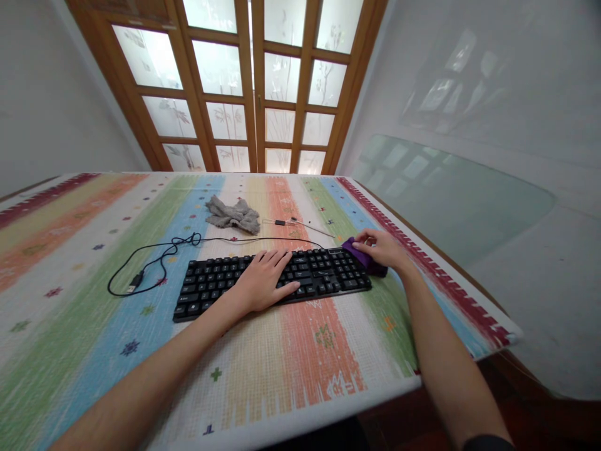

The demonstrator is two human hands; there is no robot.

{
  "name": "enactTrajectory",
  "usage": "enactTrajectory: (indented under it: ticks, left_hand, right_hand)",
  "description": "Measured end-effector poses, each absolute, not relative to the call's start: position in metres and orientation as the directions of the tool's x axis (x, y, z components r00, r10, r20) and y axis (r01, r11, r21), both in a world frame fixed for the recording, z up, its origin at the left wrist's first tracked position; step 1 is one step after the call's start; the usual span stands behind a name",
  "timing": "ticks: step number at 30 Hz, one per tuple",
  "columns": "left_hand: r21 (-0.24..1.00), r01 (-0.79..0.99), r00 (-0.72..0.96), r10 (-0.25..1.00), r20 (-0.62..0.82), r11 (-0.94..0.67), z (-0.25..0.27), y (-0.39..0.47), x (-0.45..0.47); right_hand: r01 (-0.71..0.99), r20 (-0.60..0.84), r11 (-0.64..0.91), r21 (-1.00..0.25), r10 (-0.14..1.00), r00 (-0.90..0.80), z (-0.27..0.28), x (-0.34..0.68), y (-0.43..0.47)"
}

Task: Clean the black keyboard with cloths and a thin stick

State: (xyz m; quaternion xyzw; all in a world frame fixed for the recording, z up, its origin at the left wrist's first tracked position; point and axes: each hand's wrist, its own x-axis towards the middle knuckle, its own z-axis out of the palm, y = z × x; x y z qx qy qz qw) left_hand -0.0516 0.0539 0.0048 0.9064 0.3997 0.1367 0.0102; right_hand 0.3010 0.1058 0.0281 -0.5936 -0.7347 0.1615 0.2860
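A black keyboard (211, 285) lies on the striped tablecloth in front of me. Spread flat across its middle keys is my left hand (265, 280), fingers apart and holding nothing. At the keyboard's right end, my right hand (381, 247) pinches a purple cloth (364, 255) between thumb and fingers. The cloth drapes over the top right corner and side of the keyboard, hiding some of that edge. From the keyboard's back a black cable (244, 238) runs left to a loose loop, ending in a USB plug (136, 281).
A crumpled grey cloth (233, 215) lies behind the keyboard. To its right are a small brush-like tool (280, 223) and a thin rod (314, 227). The table's right edge (451, 282) runs beside my right arm, near the wall.
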Motion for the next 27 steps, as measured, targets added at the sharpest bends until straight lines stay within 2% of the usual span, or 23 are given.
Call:
enactTrajectory:
  ticks: [3,7,11,18,24,27]
  left_hand:
    - [0.131,0.720,0.643,0.726,0.242,-0.681,0.004,0.054,-0.052]
    - [0.135,0.719,0.639,0.725,0.257,-0.681,0.003,0.054,-0.053]
    - [0.139,0.706,0.646,0.712,0.275,-0.694,0.002,0.055,-0.053]
    - [0.133,0.714,0.646,0.720,0.256,-0.688,0.002,0.055,-0.053]
    - [0.140,0.707,0.646,0.714,0.271,-0.693,0.001,0.055,-0.053]
    - [0.138,0.715,0.641,0.721,0.264,-0.686,0.002,0.056,-0.053]
  right_hand:
    - [0.700,0.080,0.229,-0.676,0.968,-0.239,0.033,0.309,0.101]
    - [0.677,-0.144,0.184,-0.712,0.906,-0.398,0.038,0.309,0.094]
    - [0.679,-0.221,0.169,-0.715,0.866,-0.448,0.040,0.307,0.093]
    - [0.681,-0.156,0.187,-0.708,0.899,-0.409,0.033,0.308,0.097]
    - [0.734,0.024,0.252,-0.631,0.952,-0.306,0.028,0.302,0.101]
    - [0.749,0.071,0.273,-0.603,0.954,-0.290,0.029,0.300,0.100]
